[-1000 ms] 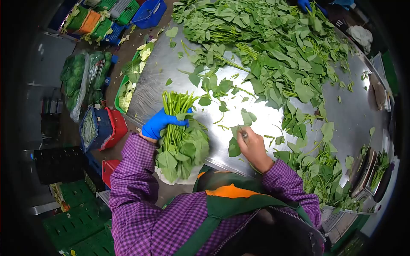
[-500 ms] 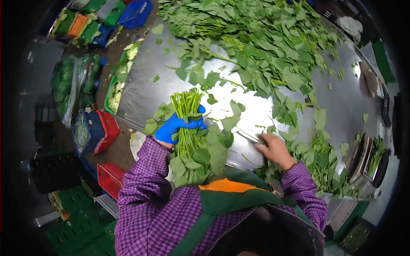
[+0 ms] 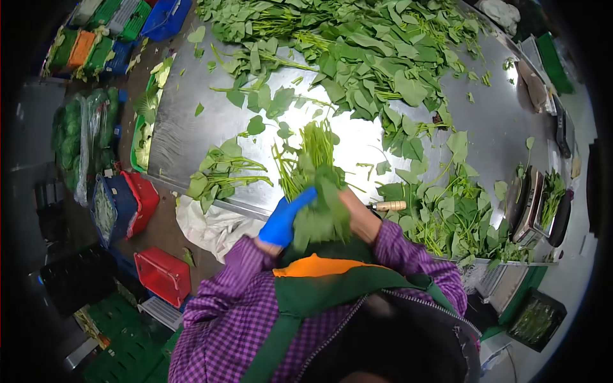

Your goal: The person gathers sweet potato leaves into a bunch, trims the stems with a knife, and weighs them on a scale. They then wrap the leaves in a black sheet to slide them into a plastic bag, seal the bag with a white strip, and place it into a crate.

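At the clock's centre, the blue-gloved left hand (image 3: 281, 220) grips a leafy bunch (image 3: 324, 214); the bare right hand (image 3: 359, 216) presses beside it, fingers hidden, grip unclear. A loose hold could spill stems; a wrist might knock the wooden-handled tool (image 3: 389, 205) at three. At ten, a green crate (image 3: 135, 156) holds pale leaves; at nine, a blue crate (image 3: 122, 207) holds greens.

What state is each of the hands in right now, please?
Left hand: holding the leafy bunch.
Right hand: at the same bunch, fingers hidden; grip cannot be told.
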`<state>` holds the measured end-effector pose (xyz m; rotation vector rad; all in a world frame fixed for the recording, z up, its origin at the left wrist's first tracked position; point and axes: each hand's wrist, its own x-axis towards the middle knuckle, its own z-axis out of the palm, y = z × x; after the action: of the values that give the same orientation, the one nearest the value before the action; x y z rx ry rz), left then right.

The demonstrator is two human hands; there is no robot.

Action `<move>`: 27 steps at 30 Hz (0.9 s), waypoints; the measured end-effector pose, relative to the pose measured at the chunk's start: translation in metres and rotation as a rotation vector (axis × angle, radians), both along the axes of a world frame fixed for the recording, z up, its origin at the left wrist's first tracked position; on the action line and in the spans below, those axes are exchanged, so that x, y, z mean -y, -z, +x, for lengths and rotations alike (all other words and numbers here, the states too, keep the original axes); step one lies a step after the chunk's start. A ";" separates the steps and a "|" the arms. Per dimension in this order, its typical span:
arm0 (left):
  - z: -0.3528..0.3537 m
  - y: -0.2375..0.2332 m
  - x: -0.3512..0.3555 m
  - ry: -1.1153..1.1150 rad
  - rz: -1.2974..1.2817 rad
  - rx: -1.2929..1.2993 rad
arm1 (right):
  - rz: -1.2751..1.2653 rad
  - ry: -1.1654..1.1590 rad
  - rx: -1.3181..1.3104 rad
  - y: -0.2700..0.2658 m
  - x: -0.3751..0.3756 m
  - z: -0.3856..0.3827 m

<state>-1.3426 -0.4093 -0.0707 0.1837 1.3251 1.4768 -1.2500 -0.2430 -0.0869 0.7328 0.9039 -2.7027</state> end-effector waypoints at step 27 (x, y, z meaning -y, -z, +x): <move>0.007 -0.032 -0.026 -0.212 0.085 0.289 | 0.390 0.006 -0.018 -0.006 0.002 0.019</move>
<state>-1.3358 -0.3836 -0.0391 -0.1171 1.0733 1.6685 -1.2312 -0.2454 -0.0814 0.7797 1.4584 -2.5666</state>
